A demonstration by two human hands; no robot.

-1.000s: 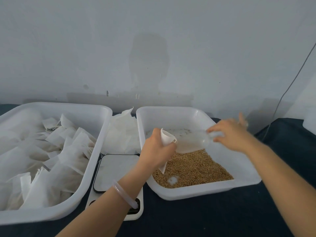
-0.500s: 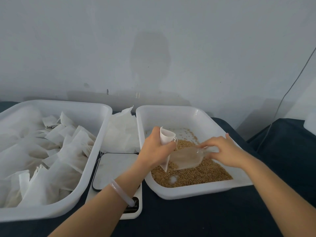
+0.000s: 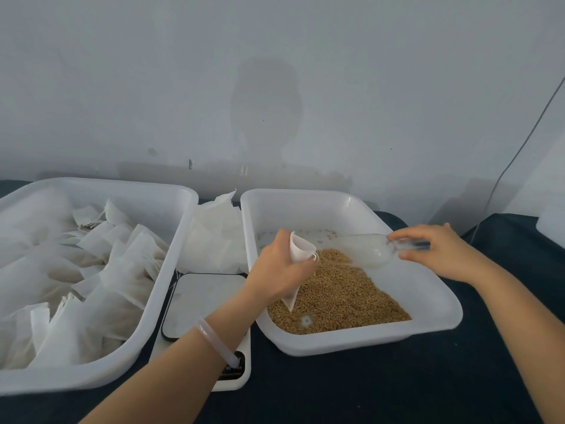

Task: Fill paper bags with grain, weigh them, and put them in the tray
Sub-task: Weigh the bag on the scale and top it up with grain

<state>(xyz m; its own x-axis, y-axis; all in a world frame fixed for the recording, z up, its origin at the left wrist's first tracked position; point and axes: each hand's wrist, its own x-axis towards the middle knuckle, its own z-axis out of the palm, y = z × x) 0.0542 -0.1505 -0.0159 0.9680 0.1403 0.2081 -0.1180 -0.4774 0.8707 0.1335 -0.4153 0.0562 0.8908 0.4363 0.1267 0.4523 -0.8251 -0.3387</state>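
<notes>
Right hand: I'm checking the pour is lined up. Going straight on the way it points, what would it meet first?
Probably the bag in the left hand; the right hand aims its scoop leftward at it, though depth is unclear.

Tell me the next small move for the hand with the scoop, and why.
Probably bring the scoop to the paper bag and tip it in. The left hand holds the bag open over the grain. The right hand holds the scoop's handle, with its bowl aimed at the bag but short of it.
</notes>
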